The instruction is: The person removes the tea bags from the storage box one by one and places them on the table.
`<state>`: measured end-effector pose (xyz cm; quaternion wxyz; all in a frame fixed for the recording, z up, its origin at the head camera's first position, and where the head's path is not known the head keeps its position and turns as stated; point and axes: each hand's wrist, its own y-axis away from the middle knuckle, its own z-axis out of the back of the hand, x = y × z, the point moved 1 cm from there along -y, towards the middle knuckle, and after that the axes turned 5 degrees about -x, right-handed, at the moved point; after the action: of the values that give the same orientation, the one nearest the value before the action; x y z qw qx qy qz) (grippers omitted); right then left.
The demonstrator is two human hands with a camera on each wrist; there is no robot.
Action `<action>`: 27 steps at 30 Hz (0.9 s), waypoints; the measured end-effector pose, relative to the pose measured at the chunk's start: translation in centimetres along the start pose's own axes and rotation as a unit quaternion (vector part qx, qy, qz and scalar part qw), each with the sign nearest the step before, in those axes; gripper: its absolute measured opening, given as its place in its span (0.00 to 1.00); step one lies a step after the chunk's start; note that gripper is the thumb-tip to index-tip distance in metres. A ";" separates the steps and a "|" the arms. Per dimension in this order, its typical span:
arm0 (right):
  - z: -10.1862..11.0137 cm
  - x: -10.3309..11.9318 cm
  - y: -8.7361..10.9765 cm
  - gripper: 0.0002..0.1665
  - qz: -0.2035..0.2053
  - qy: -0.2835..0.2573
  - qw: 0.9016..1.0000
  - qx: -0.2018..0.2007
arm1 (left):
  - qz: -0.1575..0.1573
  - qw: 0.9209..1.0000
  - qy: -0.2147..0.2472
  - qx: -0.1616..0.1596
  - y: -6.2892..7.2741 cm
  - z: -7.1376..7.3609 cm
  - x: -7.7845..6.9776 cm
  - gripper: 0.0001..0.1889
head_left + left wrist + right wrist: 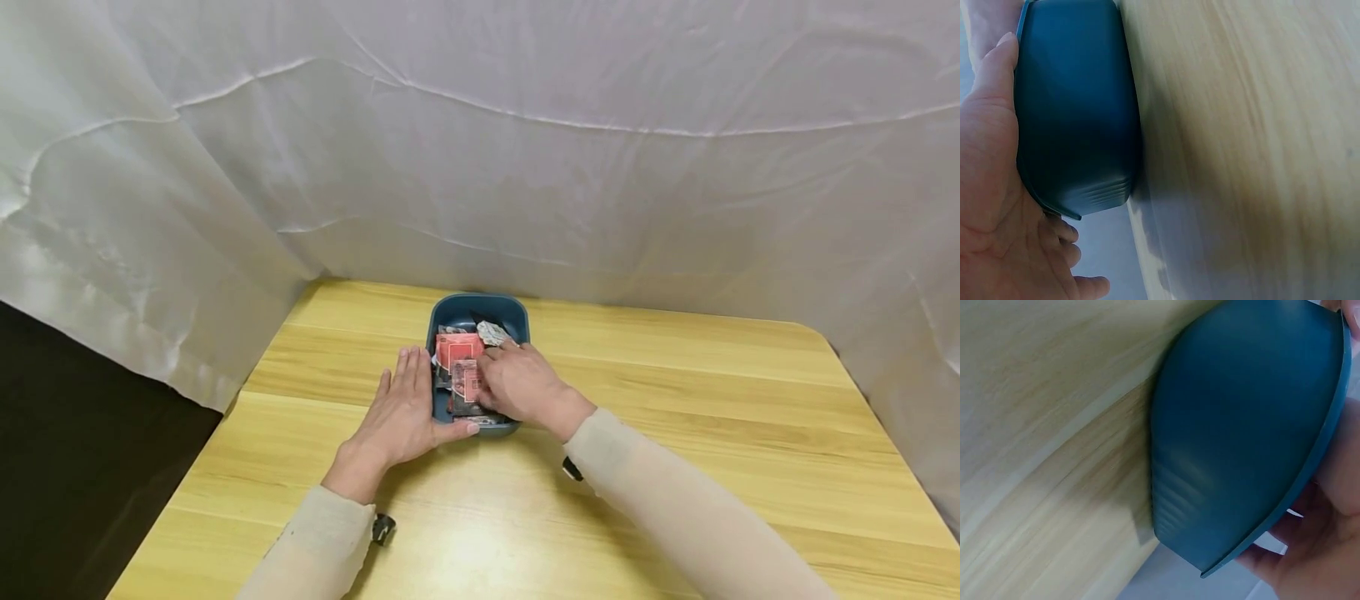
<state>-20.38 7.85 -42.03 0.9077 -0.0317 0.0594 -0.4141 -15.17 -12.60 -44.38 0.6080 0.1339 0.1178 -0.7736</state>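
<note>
left sleeve (311,543) is showing plain beige, running long | right sleeve (690,512) is matching | left wrist unit (383,528) is showing small, black | right wrist unit (572,468) is showing black, pale patch

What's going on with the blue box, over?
Left hand against blue box, fingers straight. Right hand at red-and-black packets inside, grip unclear. Right hand partly blocks view.

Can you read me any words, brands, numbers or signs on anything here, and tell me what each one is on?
No text can be read for certain.
Upper red packet: printed, too small and blurred to read.
Lower dark packet with a red patch: printed, also too small to read.
Silvery wrapper: no readable text.
Blue bin: no lettering on the walls that show.
</note>
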 end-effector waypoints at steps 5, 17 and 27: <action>0.2 0.2 -0.2 0.47 -0.014 -0.017 0.998 0.061 | 0.000 1.000 -0.003 0.000 0.0 0.0 0.2 0.74; -0.2 0.3 -0.2 0.52 -0.025 -0.077 0.996 0.042 | 0.005 1.000 0.001 0.001 0.2 -0.3 0.4 0.74; 0.0 0.3 -0.3 0.63 -0.012 -0.069 0.997 0.033 | 0.003 1.000 0.003 0.000 0.4 -0.1 0.5 0.74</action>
<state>-20.38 7.48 -42.01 0.9053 -0.0305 -0.0175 -0.4232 -14.91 -13.11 -44.68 0.6099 0.1364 0.1190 -0.7715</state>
